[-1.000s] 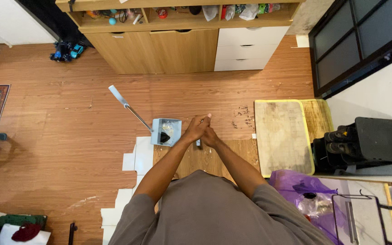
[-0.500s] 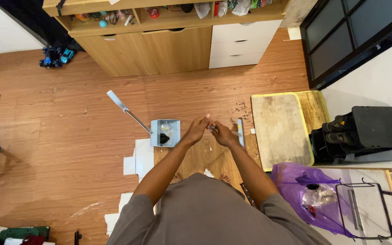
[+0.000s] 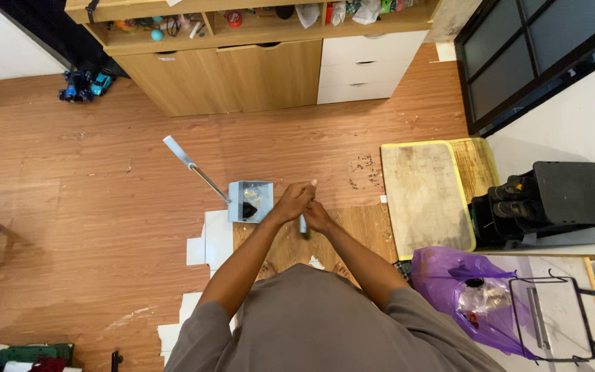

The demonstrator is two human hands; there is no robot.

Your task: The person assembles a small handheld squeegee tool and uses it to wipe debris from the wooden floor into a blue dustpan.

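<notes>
Standing over a wood floor [image 3: 105,172], the person has both hands together at mid-floor, just right of a dustpan [image 3: 250,201]. Left hand [image 3: 293,200] is curled shut, on top, one finger poking up; right hand [image 3: 318,217] is curled under it. A pale handle [image 3: 303,223] pokes out between the hands, pointing down toward the person; both seem wrapped on it, but which fingers actually grip cannot be told. What the handle belongs to is hidden.

Dustpan sits on the floor, touching no hand, dark dirt and scraps inside, its long handle slanting up-left. Crumbs [image 3: 363,171] lie on the floor just right of the hands, near the left edge of a worn mat [image 3: 425,196]. White tiles [image 3: 204,241] patch the floor below the dustpan. Purple bag [image 3: 449,282] lies at the floor's lower right, beside a wire rack [image 3: 552,320]. Cabinet [image 3: 256,69] stands along the far edge; toy [image 3: 84,84] by its left end. Black shoe stand [image 3: 552,203] sits at the right.
</notes>
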